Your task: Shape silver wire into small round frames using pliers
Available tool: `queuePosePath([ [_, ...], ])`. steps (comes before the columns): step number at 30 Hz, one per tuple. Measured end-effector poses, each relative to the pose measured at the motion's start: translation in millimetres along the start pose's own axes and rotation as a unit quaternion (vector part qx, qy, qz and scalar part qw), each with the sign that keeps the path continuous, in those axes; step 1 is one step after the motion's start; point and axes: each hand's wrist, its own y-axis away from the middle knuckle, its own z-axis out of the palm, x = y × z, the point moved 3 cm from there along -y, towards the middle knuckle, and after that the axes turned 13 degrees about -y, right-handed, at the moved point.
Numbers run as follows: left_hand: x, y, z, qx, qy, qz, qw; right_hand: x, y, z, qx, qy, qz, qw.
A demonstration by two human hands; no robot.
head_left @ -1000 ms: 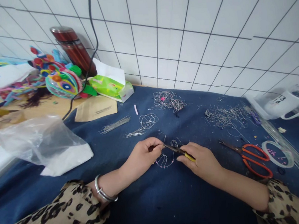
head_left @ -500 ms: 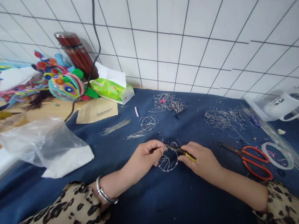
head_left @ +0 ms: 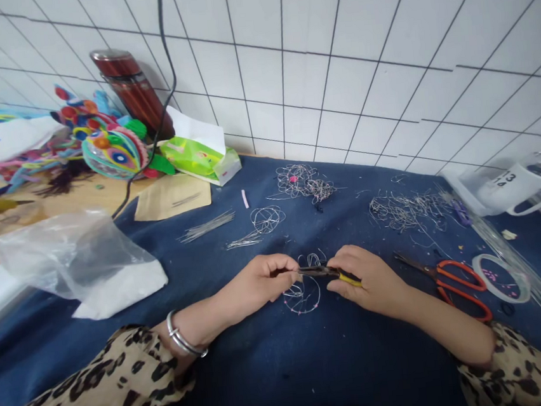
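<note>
My left hand [head_left: 263, 281] pinches a round wire ornament [head_left: 319, 300] with small pink beads along its ring. The ring hangs below the fingertips, over the dark blue cloth [head_left: 267, 369]. In my right hand [head_left: 371, 282] is a pair of pliers [head_left: 352, 279] with yellow on the grips. Its dark jaws lie level, tips at the left fingertips and the top of the ring. Exactly what the jaws grip is too small to tell. Just behind them is a looped bit of wire [head_left: 313, 259].
Orange-handled scissors [head_left: 462, 274] and a shallow round dish [head_left: 525, 293] of pink beads lie at right. Wire tangles [head_left: 304, 184] and cut wires [head_left: 208, 226] lie farther back. At left are a plastic bag [head_left: 74, 254], a tissue pack [head_left: 199, 159] and a red flask [head_left: 133, 92].
The pliers have swung from a slant to nearly level, their tips meeting my left fingertips. My right hand has shifted slightly right. The ring has turned and hangs a little lower.
</note>
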Motion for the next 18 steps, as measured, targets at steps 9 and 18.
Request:
queuePosePath([
  [9,-3.1,-0.9,0.6,0.012,0.029,-0.023,0.999,0.1,2.9,5.4,0.031,0.018,0.03,0.999],
  [18,-8.0,-3.5,1.5,0.035,0.109,-0.031,0.993,-0.1,4.3,9.7,0.048,0.019,0.067,0.996],
])
